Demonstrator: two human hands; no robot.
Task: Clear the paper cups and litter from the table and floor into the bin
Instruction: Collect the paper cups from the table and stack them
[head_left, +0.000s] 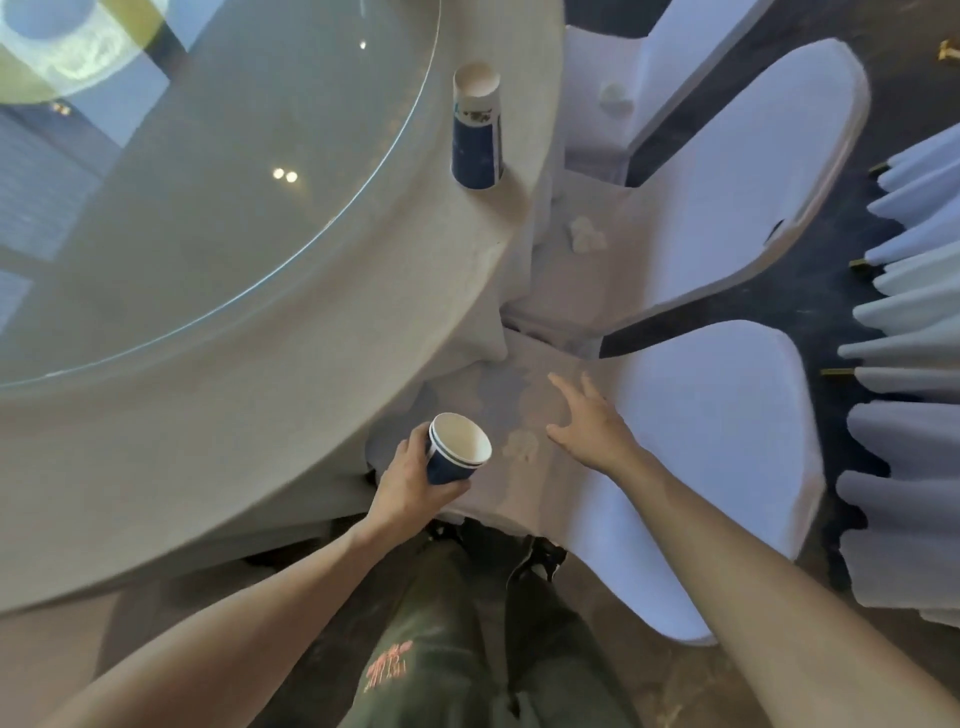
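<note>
My left hand (410, 480) grips a small stack of blue paper cups (454, 449) with white insides, held just off the table's edge. My right hand (587, 423) is spread open, palm down, above the nearest chair seat, just right of a crumpled white tissue (521, 446) lying there. Another blue and white paper cup (477, 132) stands on the white tablecloth near the table's far right rim. A second crumpled tissue (587, 235) lies on the middle chair seat, and a third tissue (615, 97) rests on the far chair. No bin is in view.
A round table (291, 374) with a glass turntable (208, 171) fills the left. Three white-covered chairs (727, 415) stand tucked against its right side. More draped chairs (914, 467) line the right edge over dark carpet. My legs stand between table and nearest chair.
</note>
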